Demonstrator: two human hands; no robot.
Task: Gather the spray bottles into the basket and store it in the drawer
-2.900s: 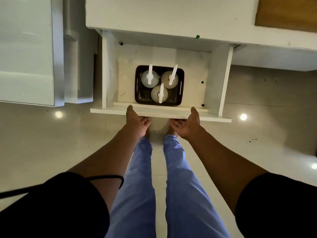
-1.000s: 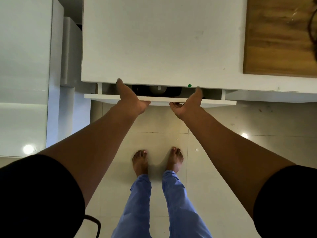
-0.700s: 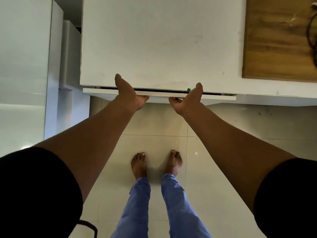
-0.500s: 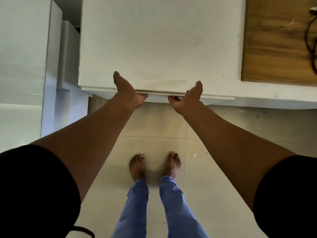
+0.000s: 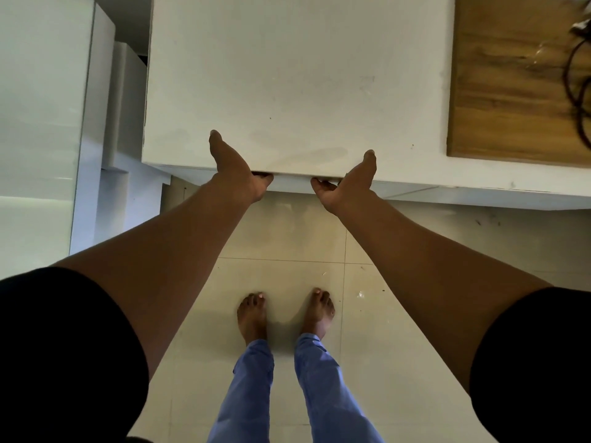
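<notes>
The drawer front (image 5: pixel 291 185) shows only as a thin pale strip under the edge of the white countertop (image 5: pixel 297 84), pushed in flush. The basket and the spray bottles are hidden inside it. My left hand (image 5: pixel 238 169) and my right hand (image 5: pixel 347 180) both rest flat against the drawer front, palms forward and fingers tucked under the counter edge. Each thumb points up over the countertop. Neither hand holds anything.
A wooden panel (image 5: pixel 511 78) lies on the counter at the right, with a black cable (image 5: pixel 578 75) at its far edge. A glossy white cabinet (image 5: pixel 38 123) stands to the left. My bare feet (image 5: pixel 284 311) are on the pale tiled floor (image 5: pixel 287 231).
The drawer, open with the basket of bottles in it, has slid fully in under the countertop. Both hands followed it forward and stay pressed on its front.
</notes>
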